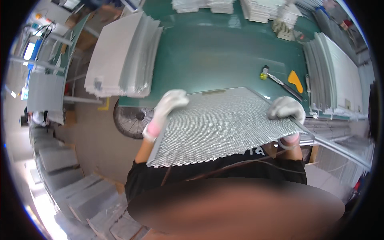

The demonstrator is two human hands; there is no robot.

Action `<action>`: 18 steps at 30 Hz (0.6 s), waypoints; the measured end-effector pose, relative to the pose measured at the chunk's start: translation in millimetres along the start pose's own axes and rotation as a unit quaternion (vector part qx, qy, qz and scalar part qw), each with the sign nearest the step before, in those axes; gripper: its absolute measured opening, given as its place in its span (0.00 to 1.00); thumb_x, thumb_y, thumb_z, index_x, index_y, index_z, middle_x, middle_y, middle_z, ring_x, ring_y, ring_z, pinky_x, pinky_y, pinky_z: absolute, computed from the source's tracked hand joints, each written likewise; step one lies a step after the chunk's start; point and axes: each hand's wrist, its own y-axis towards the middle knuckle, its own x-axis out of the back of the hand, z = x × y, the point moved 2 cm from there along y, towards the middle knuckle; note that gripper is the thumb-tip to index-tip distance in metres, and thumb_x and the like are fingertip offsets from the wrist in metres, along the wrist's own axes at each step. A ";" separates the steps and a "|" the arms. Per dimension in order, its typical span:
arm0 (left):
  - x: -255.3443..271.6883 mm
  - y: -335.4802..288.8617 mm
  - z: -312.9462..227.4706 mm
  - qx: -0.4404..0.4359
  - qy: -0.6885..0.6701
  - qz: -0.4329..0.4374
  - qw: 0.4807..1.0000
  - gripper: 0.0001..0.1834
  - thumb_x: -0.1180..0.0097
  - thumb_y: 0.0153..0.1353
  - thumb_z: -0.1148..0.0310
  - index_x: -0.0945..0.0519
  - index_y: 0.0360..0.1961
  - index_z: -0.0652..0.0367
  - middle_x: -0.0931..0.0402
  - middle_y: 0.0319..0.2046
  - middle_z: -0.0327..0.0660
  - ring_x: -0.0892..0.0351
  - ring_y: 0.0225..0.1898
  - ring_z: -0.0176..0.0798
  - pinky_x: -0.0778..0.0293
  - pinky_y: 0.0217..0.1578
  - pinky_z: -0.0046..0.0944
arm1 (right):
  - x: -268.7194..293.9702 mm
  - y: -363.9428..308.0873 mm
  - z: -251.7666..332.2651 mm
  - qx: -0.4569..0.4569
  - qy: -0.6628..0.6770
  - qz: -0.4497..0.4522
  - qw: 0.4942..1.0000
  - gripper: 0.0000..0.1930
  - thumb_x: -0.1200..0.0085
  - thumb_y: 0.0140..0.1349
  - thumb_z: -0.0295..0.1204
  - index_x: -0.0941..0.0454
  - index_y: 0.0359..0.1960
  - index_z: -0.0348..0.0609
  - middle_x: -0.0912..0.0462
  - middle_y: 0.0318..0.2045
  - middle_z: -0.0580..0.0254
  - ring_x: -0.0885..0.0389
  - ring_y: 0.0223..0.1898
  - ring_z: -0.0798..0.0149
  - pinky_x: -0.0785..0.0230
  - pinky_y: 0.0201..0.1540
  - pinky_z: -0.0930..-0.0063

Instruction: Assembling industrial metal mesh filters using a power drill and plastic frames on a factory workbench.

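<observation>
A silver metal mesh filter panel (224,124) lies tilted in front of me, its near edge reaching my body. Thin metal frame strips edge its left and far sides. My left hand (170,104), in a white glove, is closed at the panel's far left corner, fingers bent over the edge; the fingertips are slightly blurred. On the right, a long metal frame strip (340,150) runs along the panel's edge and sticks out past its near corner. My right hand (287,108), also gloved, is wrapped round this strip at the mesh edge; its thumb side is partly hidden.
On the green table (216,48) lie a hammer (284,85) and a yellow scraper (295,81). Stacks of white-grey panels stand left (120,56) and right (336,72). A round floor fan (134,120) is beside the table's left corner.
</observation>
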 end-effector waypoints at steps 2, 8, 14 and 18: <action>42.9 8.4 -40.9 -0.334 -0.173 0.175 0.910 0.10 0.50 0.67 0.67 0.20 0.35 0.61 0.20 0.37 0.47 0.18 0.39 0.49 0.22 0.41 0.50 | -2.5 14.9 10.2 0.010 -0.014 0.032 0.999 0.16 0.34 0.58 0.39 0.22 0.30 0.38 0.18 0.27 0.53 0.18 0.27 0.59 0.23 0.33 0.69; 34.7 10.5 -71.1 -0.364 -0.178 0.117 0.907 0.12 0.51 0.68 0.69 0.18 0.37 0.65 0.19 0.30 0.44 0.18 0.29 0.34 0.25 0.29 0.33 | 15.5 17.8 14.2 -0.014 0.003 0.243 0.970 0.18 0.30 0.53 0.36 0.19 0.39 0.36 0.16 0.37 0.49 0.17 0.38 0.54 0.23 0.42 0.64; 30.6 13.1 -77.3 -0.292 -0.201 0.081 0.932 0.11 0.42 0.45 0.62 0.17 0.24 0.59 0.18 0.25 0.42 0.17 0.28 0.44 0.28 0.27 0.39 | 190.1 6.7 -41.1 -0.386 -0.432 0.039 0.814 0.28 0.39 0.55 0.31 0.26 0.59 0.37 0.21 0.54 0.44 0.23 0.57 0.48 0.32 0.61 0.62; 29.1 5.7 -76.9 -0.336 -0.251 0.098 0.902 0.10 0.44 0.58 0.70 0.17 0.29 0.67 0.18 0.30 0.50 0.17 0.30 0.47 0.30 0.26 0.40 | 235.1 4.1 -103.0 -0.420 -0.665 0.122 0.606 0.28 0.38 0.51 0.32 0.25 0.56 0.36 0.20 0.51 0.44 0.21 0.52 0.45 0.29 0.56 0.59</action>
